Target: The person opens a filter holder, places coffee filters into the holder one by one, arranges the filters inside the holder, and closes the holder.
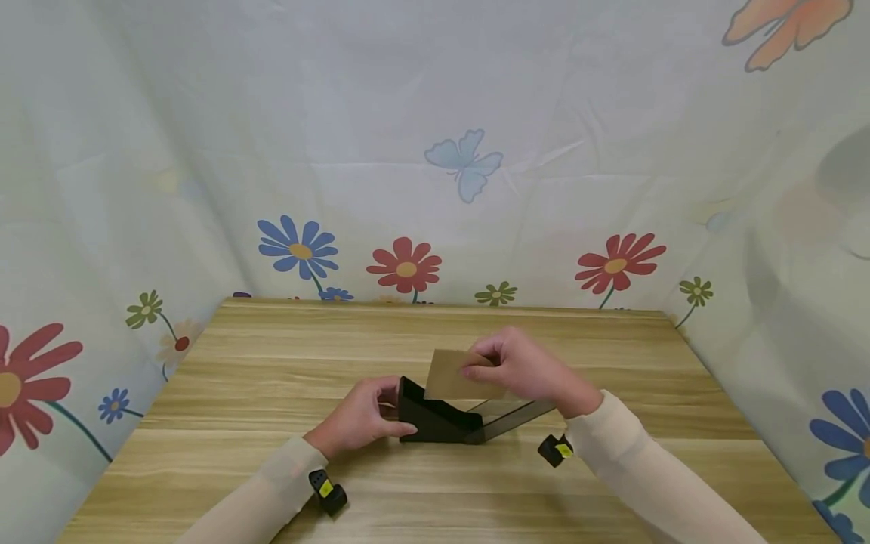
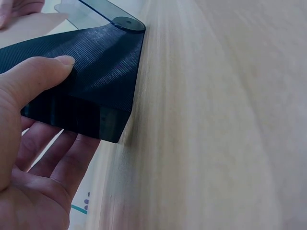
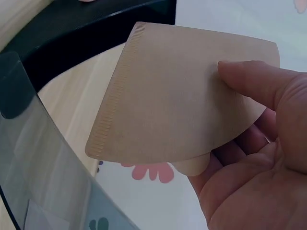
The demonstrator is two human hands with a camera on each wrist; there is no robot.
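Observation:
My left hand [image 1: 367,415] grips the back end of a black filter holder [image 1: 435,425] standing on the table, thumb on its near side wall [image 2: 96,67] in the left wrist view. A clear hinged lid [image 1: 519,417] is swung out to the right from the holder's low end. Between right thumb and fingers, my right hand [image 1: 523,370] pinches a brown paper coffee filter [image 1: 445,372] just above the holder's open top. Flat and fan-shaped, the filter [image 3: 168,96] shows a crimped seam along one edge in the right wrist view. The holder's inside is mostly hidden.
The wood-grain table [image 1: 306,340] stretches around both hands. Behind it and at the sides hangs a pale cloth [image 1: 374,91] printed with flowers and butterflies. A small black wrist camera [image 1: 328,495] is strapped by the left cuff, another camera [image 1: 556,450] by the right.

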